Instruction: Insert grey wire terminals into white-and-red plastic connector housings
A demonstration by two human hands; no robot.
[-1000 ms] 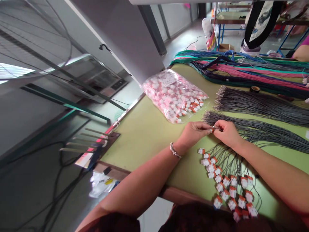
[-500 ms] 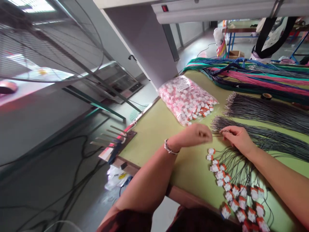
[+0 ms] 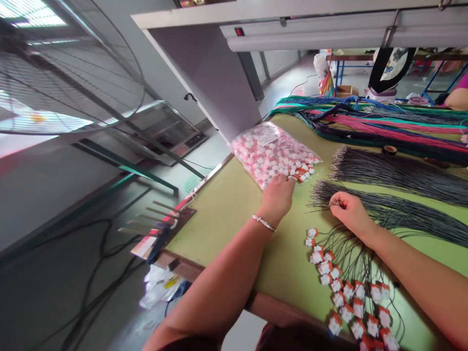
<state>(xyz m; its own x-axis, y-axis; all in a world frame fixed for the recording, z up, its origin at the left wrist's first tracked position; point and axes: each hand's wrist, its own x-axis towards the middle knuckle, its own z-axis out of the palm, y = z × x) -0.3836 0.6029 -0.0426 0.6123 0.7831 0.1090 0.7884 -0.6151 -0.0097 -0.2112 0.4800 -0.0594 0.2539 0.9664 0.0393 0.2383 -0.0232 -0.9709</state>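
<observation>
My left hand [image 3: 278, 195] reaches the lower edge of a clear plastic bag [image 3: 252, 146] filled with small white and orange connectors. Its fingertips, down among the loose connectors [image 3: 302, 173], are hidden, so I cannot see whether they grip one. My right hand [image 3: 349, 213] is closed in a pinch on a thin dark wire, beside a bundle of dark wires [image 3: 402, 207] with bare metal ends. Below that hand lie several wires fitted with white and orange connectors [image 3: 338, 285], fanned toward the table's front edge.
A second dark wire bundle [image 3: 398, 173] and a roll of tape [image 3: 389, 150] lie farther back. Coloured cables [image 3: 365, 122] cover the table's far side. A pronged rack [image 3: 164, 222] sits at the left edge of the green table [image 3: 219, 209]. A fan [image 3: 73, 73] stands at left.
My left hand has moved away from my right hand, up and left to the connector bag. My right hand keeps its pinch near the wire ends. The camera view has shifted slightly.
</observation>
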